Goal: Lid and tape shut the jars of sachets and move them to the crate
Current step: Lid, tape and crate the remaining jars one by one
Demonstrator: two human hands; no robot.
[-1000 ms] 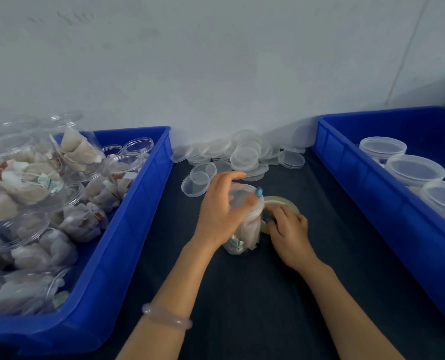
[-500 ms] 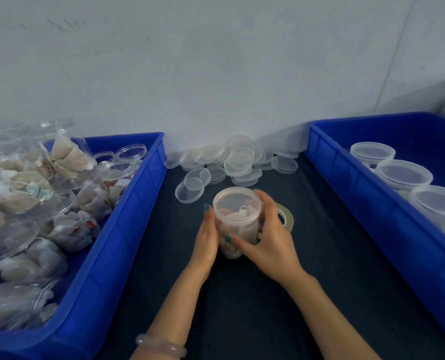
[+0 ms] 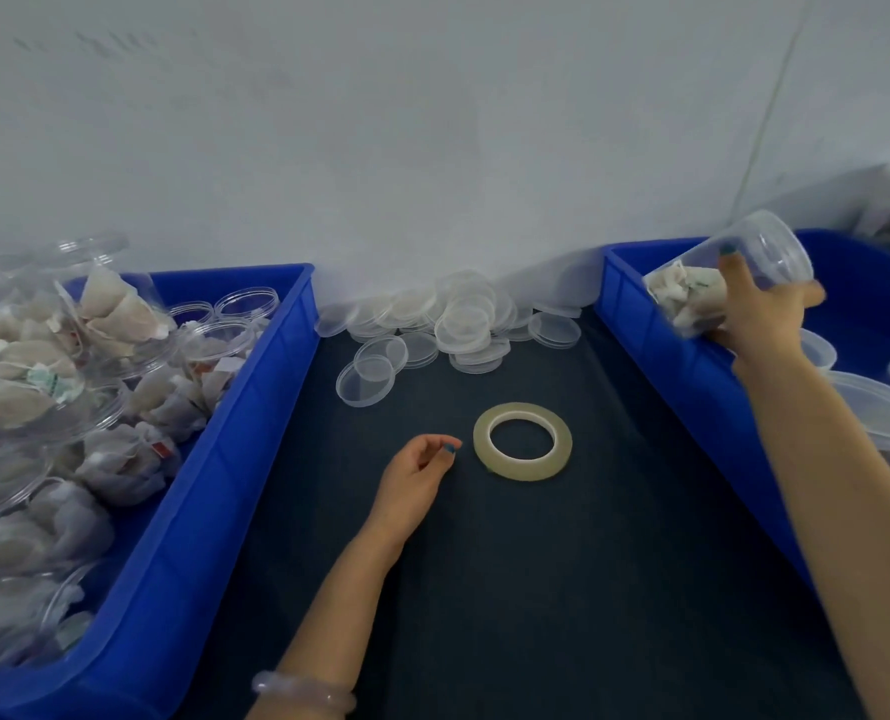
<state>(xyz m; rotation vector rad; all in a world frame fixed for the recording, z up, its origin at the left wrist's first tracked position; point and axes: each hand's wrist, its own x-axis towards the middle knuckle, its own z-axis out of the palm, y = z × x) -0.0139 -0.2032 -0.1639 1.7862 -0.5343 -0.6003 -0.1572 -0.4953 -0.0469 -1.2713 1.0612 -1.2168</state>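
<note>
- Step in hand: I judge this to be the transfer step; the right hand (image 3: 760, 324) grips a jar of sachets (image 3: 702, 288), fingers curled round its wall; the jar hangs tilted in the air above the near wall of the right crate (image 3: 656, 330); lidded jars (image 3: 871, 407) stand inside that crate.
- Idle hand: the left hand (image 3: 414, 472) rests on the dark table cover (image 3: 536, 589) just beside the tape roll (image 3: 522, 441); its fingers are loosely curled and hold nothing.
- Next move, as I judge it: set the jar down in a free spot among the lidded jars and let go; then take an open jar from the left crate (image 3: 235, 407) and a lid from the heap of loose lids (image 3: 453, 324) by the wall.
- Writing: small green and red tags show on some sachets; I can read no word on them; I see no print on the tape roll.
</note>
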